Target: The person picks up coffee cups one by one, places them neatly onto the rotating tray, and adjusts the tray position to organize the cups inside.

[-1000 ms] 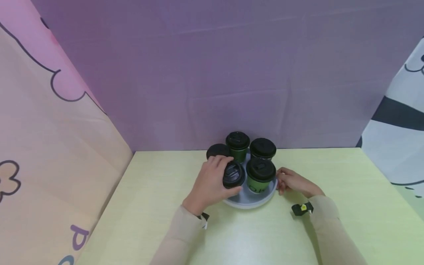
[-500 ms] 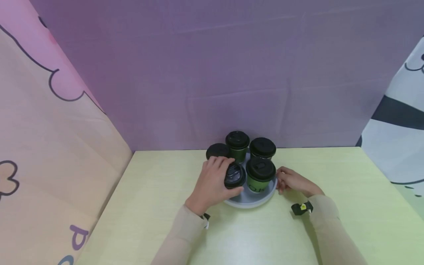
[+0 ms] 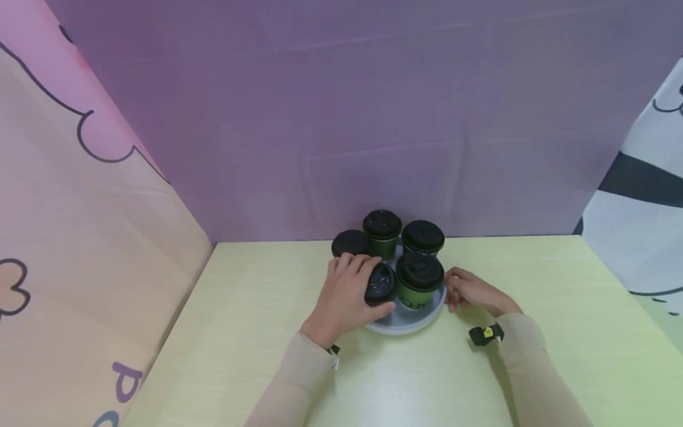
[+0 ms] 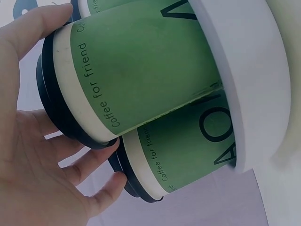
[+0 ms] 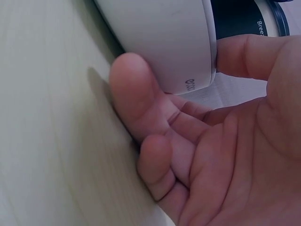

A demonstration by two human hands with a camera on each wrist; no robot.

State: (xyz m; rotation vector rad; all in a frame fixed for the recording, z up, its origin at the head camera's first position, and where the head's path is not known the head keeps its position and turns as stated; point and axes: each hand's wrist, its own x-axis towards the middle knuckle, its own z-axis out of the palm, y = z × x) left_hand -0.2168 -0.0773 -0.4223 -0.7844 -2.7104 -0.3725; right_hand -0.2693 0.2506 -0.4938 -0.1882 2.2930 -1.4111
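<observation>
Nearest, on the pale green bench (image 3: pixel 256 332), the left hand (image 3: pixel 344 296) grips a tilted green coffee cup (image 3: pixel 381 284) by its black-lidded top, its base on the round white tray (image 3: pixel 397 323). The right hand (image 3: pixel 469 292) rests against the tray's right rim, fingers loosely curled and pinching nothing. Just beside the tilted cup stands an upright lidded cup (image 3: pixel 420 280); behind it two more (image 3: pixel 382 231) (image 3: pixel 423 238), and a fifth lid (image 3: pixel 351 243) shows at back left.
</observation>
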